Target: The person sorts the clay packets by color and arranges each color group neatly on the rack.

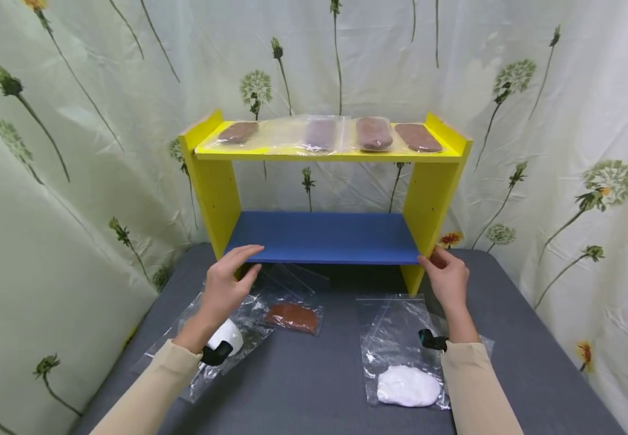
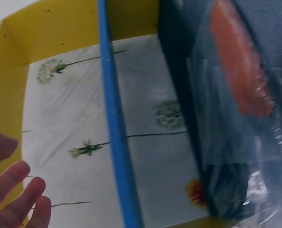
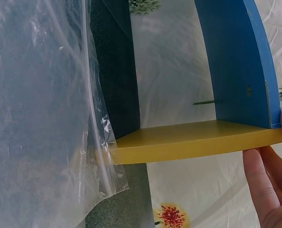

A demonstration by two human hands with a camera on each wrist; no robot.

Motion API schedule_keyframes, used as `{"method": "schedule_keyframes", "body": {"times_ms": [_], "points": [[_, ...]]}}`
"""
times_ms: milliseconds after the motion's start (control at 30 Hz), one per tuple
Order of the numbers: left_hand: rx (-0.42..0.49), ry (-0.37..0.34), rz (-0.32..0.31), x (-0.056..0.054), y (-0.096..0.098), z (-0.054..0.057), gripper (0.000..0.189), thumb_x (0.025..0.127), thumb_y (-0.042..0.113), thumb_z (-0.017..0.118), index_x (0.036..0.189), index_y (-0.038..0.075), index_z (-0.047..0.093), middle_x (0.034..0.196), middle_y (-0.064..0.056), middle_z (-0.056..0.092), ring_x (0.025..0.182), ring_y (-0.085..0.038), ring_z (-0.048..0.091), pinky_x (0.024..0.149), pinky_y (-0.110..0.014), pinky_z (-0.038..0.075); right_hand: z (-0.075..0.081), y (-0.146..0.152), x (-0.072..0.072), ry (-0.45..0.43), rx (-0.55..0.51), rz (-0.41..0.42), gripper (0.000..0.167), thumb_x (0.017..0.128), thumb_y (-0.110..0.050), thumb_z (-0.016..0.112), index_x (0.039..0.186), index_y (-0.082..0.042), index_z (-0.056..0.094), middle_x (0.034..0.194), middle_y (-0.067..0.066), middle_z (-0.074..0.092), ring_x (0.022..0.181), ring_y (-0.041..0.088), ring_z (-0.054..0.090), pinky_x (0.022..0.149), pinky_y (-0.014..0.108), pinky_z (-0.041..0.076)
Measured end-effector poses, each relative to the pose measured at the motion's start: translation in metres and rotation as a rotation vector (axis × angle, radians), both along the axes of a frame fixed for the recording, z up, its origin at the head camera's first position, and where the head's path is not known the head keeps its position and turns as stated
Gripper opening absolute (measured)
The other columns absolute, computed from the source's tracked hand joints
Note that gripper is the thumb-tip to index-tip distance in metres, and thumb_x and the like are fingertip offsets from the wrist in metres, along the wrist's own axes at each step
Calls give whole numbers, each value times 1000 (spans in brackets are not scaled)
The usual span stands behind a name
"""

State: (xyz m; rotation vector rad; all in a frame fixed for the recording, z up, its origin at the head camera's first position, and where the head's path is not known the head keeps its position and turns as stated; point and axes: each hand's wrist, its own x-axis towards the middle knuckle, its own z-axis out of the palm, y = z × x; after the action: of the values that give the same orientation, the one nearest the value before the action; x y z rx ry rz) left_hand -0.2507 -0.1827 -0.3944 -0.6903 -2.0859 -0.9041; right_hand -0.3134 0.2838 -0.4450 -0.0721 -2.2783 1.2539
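A small shelf unit with yellow side panels [image 1: 436, 199] and a blue lower board [image 1: 322, 237] stands on the grey table. My right hand [image 1: 448, 281] grips its right panel low down, thumb by the end of the blue board and fingers round the outer side, as the right wrist view also shows. At the left front corner is my left hand [image 1: 228, 285], thumb and fingers spread with nothing between them. In the left wrist view those fingers [image 2: 30, 192] are apart from the blue board's edge [image 2: 114, 114].
On the yellow top board [image 1: 281, 151] lie several bagged brown slabs [image 1: 374, 133]. A bag with a reddish-brown lump [image 1: 291, 318] lies in front of the unit. Bagged white lumps lie on both sides, one [image 1: 409, 385] near my right forearm, another [image 1: 228, 335] partly behind my left wrist.
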Motion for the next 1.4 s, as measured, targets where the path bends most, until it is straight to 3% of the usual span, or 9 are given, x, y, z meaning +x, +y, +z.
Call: {"method": "schedule_keyframes", "body": {"times_ms": [67,200,300,467,700,800,967,1200,1400], "points": [[-7,-32,-13,0,1,-8,48,85,-2,77,129,15,70,125,-2,68,115,-20,63,91,-34,51,0,0,0,3,-4,-1,46,92,-39,74,132,-16,69,113,10,74,102,24,69,80,20,54],[-32,-91,-21,2,4,-24,48,86,1,79,131,13,68,126,-2,68,116,-21,63,93,-41,52,1,0,1,0,-10,-1,47,92,-38,74,133,-16,69,113,10,74,102,24,69,78,14,50],[-69,-150,-25,2,7,-36,50,86,3,79,133,13,66,128,-2,66,117,-22,62,89,-43,55,1,0,1,-4,-7,-5,47,93,-39,73,133,-16,68,114,10,73,103,25,68,81,20,54],[-147,-314,-26,1,11,-54,56,87,9,80,139,20,62,135,0,62,121,-22,60,92,-45,54,2,-1,2,-15,-3,-5,48,93,-41,72,134,-16,68,114,10,73,104,25,68,85,33,57],[-209,-541,-73,-4,14,-75,52,86,10,80,136,17,65,130,-4,65,116,-29,63,91,-50,53,1,-1,2,-10,-12,-2,48,92,-40,74,134,-17,68,114,9,74,102,24,69,78,17,51],[-224,-598,-98,-7,16,-84,48,86,8,80,133,12,67,127,-6,66,113,-31,63,89,-51,53,1,-1,2,-4,-17,0,48,92,-39,73,135,-18,67,114,9,74,103,24,69,77,15,50],[-267,-597,-104,-11,18,-96,47,84,6,81,129,8,69,123,-7,68,111,-27,64,90,-49,53,2,-1,2,-1,-10,-3,48,93,-40,73,134,-17,68,114,10,73,103,25,69,79,17,52],[-299,-555,-89,-15,21,-104,38,81,7,82,118,13,75,112,-1,71,103,-22,66,88,-45,53,2,-1,3,-4,-11,0,47,93,-40,73,133,-15,69,113,11,73,102,25,68,82,29,56],[-328,-564,-92,-18,22,-107,36,80,9,83,115,16,76,110,3,71,101,-19,65,88,-43,52,1,0,2,1,-15,4,48,92,-40,74,133,-16,69,112,9,74,101,23,69,79,23,55]]}}
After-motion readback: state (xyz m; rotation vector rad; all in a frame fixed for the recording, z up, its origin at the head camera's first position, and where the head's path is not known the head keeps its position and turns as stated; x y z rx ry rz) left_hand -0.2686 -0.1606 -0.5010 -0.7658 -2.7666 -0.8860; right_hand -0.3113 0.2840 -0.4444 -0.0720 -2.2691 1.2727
